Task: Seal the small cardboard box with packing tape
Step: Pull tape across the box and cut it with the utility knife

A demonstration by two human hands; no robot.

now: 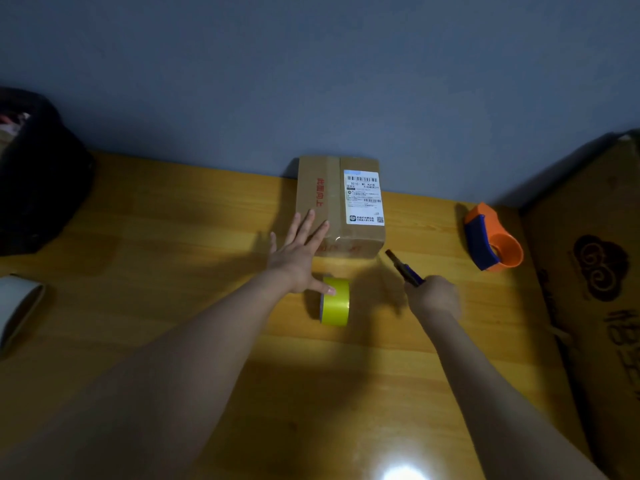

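A small cardboard box (332, 199) with red print and a white shipping label lies on the wooden table (173, 271) against the grey wall. My left hand (298, 254) is spread open, its fingers resting on the box's near left corner and its thumb touching a yellow roll of packing tape (335, 301) that stands on edge just in front of the box. To the right, my right hand (433, 294) is shut on a dark utility knife (401, 266) with a blue handle, its tip pointing up-left toward the box's near right corner.
An orange and blue tape dispenser (491, 237) lies at the right. A large cardboard box (595, 271) stands at the far right edge. A black bag (38, 174) sits at the back left, and a white roll (17, 306) at the left edge.
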